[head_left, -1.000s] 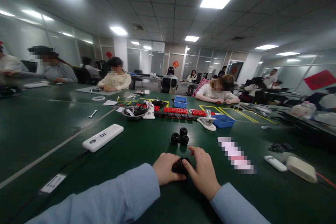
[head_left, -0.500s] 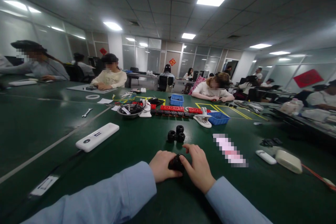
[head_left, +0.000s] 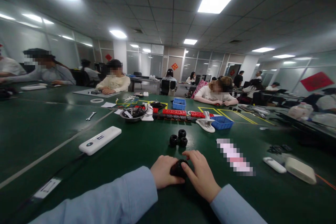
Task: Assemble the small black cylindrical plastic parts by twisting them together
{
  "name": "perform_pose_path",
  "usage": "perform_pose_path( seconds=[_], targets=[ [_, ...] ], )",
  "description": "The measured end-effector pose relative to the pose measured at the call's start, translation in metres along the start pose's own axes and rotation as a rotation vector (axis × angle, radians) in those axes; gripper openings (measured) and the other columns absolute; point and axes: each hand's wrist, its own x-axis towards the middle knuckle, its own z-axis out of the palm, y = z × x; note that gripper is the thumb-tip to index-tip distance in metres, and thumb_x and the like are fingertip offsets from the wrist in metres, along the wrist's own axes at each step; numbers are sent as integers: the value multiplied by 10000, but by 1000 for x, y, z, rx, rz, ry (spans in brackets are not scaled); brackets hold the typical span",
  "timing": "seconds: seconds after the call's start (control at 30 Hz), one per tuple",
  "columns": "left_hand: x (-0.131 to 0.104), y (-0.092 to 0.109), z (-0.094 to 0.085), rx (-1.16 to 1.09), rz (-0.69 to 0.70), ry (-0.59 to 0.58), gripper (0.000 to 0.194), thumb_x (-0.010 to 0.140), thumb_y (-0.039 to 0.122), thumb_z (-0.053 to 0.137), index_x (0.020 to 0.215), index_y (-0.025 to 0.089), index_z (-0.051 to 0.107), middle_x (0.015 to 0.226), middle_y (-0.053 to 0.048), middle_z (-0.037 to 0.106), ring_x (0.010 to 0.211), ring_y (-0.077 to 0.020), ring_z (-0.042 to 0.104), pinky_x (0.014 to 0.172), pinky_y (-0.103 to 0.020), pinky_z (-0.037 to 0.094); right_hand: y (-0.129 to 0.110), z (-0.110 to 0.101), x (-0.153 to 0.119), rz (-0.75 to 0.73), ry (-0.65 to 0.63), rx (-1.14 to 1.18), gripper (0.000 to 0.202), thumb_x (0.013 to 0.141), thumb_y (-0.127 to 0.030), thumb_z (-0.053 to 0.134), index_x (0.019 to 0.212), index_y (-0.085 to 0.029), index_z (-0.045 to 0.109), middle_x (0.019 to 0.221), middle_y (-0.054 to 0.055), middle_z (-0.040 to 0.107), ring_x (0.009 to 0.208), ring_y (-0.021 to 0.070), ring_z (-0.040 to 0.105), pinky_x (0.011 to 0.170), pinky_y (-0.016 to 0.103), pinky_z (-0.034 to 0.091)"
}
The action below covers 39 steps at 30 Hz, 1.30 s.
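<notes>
Close to the table's near side, my left hand (head_left: pixel 165 172) wraps its fingers and thumb round a black, rounded small wheel (head_left: pixel 177 168). My right hand (head_left: pixel 201 175) bears on the same piece from the other side, thumb pressed against it and fingers curved over the far side. Part of the wheel is hidden behind the fingers. Just beyond my hands stand three small black wheels (head_left: pixel 173 140) in a tight cluster, touching or nearly so.
A long white device (head_left: pixel 101 140) with a cable lies at left, beside a wrench (head_left: pixel 91 116). Farther back are a metal bowl (head_left: pixel 131 116), red power strips (head_left: pixel 174 112), white clamps (head_left: pixel 206 124) and a blue bin (head_left: pixel 222 122). At right rests a cream case (head_left: pixel 300 170). Co-workers sit around the table.
The whole view has shifted slightly, so things appear a little lower and farther right. Both hands stay on the black wheel with nearly the same grip.
</notes>
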Motion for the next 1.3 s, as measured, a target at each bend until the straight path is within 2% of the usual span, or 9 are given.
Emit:
perform_pose_path(
  seconds=[0.27,0.67,1.07,1.3],
  targets=[
    [-1,1,-2,-2,9,6,389,668,535,633,854,196,592,837,-13,632,807,-222,574,711,-312,397,1,1,0,-1,-11,-8,233,874,-331,432,1000,-167,538,876,75,580,847,226,523,755,379,427],
    [1,-3,2,-2,41,7,372,683,537,624,824,194,591,807,-11,621,771,-208,569,674,-289,390,1,2,-1,13,41,-3,299,881,-373,370,1022,-162,529,920,91,570,897,241,504,784,383,392],
    [4,-7,9,-21,75,9,326,712,491,615,786,176,574,759,-6,595,717,-176,550,625,-267,383,4,2,-1,39,12,-20,298,865,-366,423,1025,-142,539,931,88,570,893,224,501,802,365,387],
    [4,-7,8,-37,72,-21,338,727,490,605,834,170,584,818,-17,609,759,-187,558,666,-277,400,6,3,0,16,-35,-32,295,824,-368,517,1003,-135,551,911,77,582,873,223,491,782,355,387]
  ],
)
